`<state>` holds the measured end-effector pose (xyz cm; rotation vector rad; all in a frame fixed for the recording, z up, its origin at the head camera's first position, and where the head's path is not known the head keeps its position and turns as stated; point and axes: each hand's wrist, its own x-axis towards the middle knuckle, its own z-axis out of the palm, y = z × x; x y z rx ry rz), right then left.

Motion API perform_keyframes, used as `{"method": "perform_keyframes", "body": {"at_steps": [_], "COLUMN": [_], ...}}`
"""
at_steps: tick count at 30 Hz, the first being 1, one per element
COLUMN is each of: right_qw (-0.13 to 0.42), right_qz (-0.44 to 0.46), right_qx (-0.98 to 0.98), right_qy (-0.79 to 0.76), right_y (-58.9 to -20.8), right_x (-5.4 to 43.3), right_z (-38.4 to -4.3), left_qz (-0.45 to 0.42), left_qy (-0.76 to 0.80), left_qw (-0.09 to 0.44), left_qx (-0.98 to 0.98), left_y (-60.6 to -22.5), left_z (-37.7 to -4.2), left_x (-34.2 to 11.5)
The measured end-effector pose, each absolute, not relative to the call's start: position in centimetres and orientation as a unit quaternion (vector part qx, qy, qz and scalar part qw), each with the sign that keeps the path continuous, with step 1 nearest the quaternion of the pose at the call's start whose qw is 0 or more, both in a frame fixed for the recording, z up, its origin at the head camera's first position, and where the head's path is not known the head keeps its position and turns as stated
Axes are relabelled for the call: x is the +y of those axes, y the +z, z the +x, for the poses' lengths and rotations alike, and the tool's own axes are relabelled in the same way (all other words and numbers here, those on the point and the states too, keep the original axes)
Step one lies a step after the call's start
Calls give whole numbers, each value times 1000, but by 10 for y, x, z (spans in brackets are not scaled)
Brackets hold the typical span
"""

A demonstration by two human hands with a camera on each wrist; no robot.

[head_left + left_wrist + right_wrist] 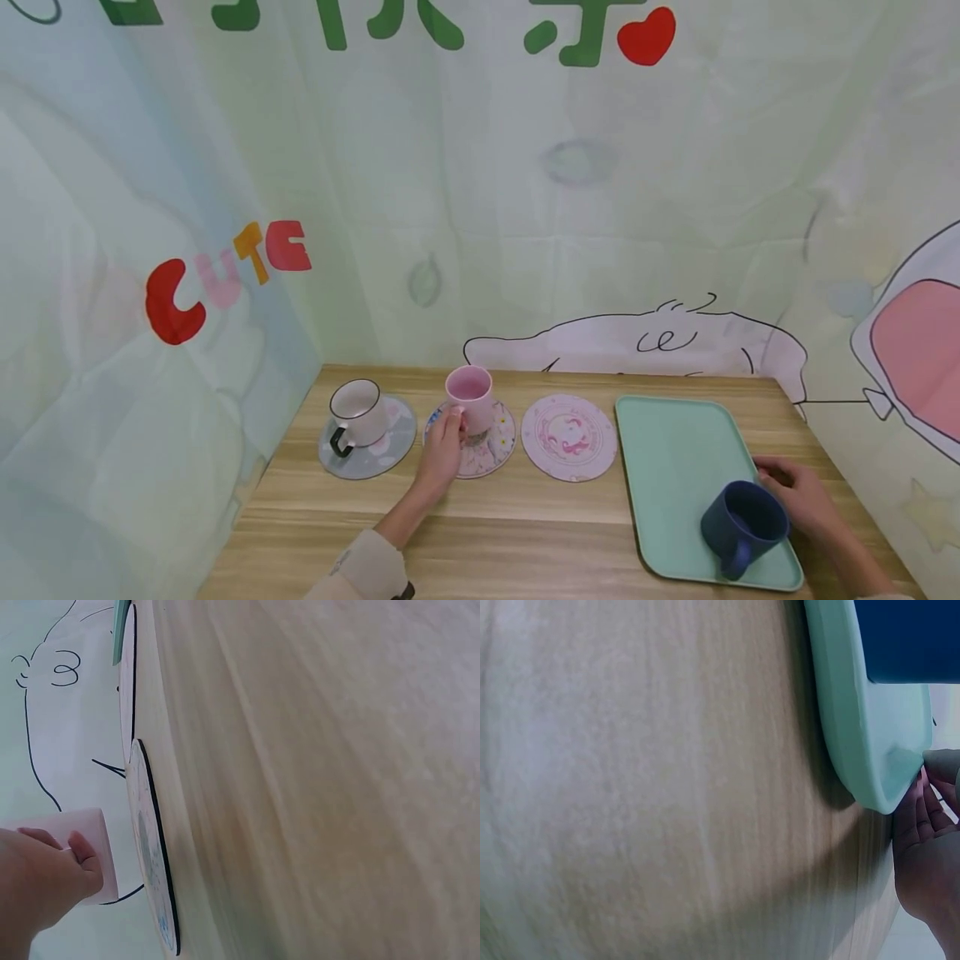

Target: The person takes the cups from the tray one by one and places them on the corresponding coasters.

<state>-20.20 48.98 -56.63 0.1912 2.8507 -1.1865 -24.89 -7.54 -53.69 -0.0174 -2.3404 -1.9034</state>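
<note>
My left hand (441,454) grips a pink mug (477,402) by its handle. The left wrist view shows a small gap between the mug's base and the floral round coaster (155,855), so the mug hangs just above it. At the right, my right hand (806,502) pinches the long side rim of a mint-green tray (667,467), thumb above and fingers beneath. On the tray's near right corner stands a dark blue mug (738,529), its handle facing me; in the right wrist view only part of this mug shows.
Left of the pink mug, a white mug (360,414) with a black handle stands on a grey coaster (401,417). A pink patterned coaster (570,438) lies between the floral one and the tray. Printed cloth (450,208) hangs behind the wooden table (525,533) and at both sides.
</note>
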Motion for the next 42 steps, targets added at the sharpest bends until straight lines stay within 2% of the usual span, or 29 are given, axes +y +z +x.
{"method": "perform_keyframes", "body": {"at_steps": [22, 35, 42], "right_qw": [28, 2, 26], "right_qz": [71, 54, 70], "right_qx": [922, 920, 919], "right_qy": [-379, -387, -386], "right_y": [-568, -569, -565], "right_x": [489, 488, 489], "right_z": [-201, -200, -201], "left_qz": [12, 0, -7], "left_qy": [-605, -630, -614], "left_qw": [45, 17, 20], "left_qx": [-795, -776, -789], "left_y": [-552, -557, -558], "left_z": [-248, -244, -241], "left_x": [-81, -78, -79]}}
